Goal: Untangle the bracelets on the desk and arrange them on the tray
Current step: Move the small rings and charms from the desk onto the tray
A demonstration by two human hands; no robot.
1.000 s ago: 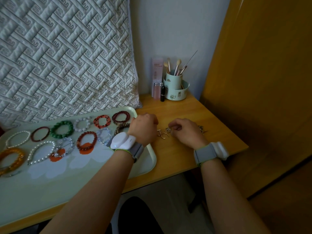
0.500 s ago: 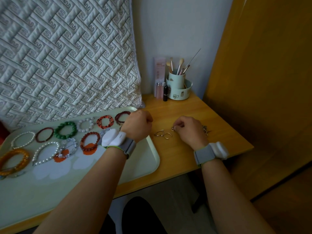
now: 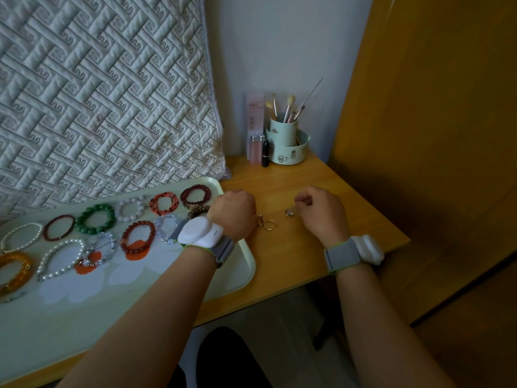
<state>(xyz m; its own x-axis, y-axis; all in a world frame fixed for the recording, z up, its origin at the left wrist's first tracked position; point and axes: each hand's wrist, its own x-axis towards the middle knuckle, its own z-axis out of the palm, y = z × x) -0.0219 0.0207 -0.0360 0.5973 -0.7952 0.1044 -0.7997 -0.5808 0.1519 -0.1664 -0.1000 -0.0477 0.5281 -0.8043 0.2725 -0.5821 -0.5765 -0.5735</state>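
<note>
A pale green tray [image 3: 246, 264] lies on the wooden desk [image 3: 291, 259] and holds several bead bracelets, among them a green one [image 3: 96, 219], an orange one [image 3: 164, 203] and a dark red one [image 3: 195, 195]. My left hand [image 3: 233, 212] is fisted at the tray's right edge, pinching thin gold wire bracelets [image 3: 267, 222] that rest on the desk. My right hand [image 3: 321, 210] is fisted to the right, fingertips pinched on a fine chain with a small round charm [image 3: 289, 212] hanging just above the desk. Both wrists carry white devices on grey straps.
A mint brush holder [image 3: 286, 144] with makeup brushes, a pink box and lipsticks [image 3: 265, 154] stand at the back by the wall. A quilted white cover [image 3: 106, 102] rises behind the tray. A wooden door panel [image 3: 433, 135] sits right of the desk edge.
My hands have drawn apart: the right hand moved right with the charm piece, separating it from the gold wire bracelets held at the left hand. The view shifted slightly.
</note>
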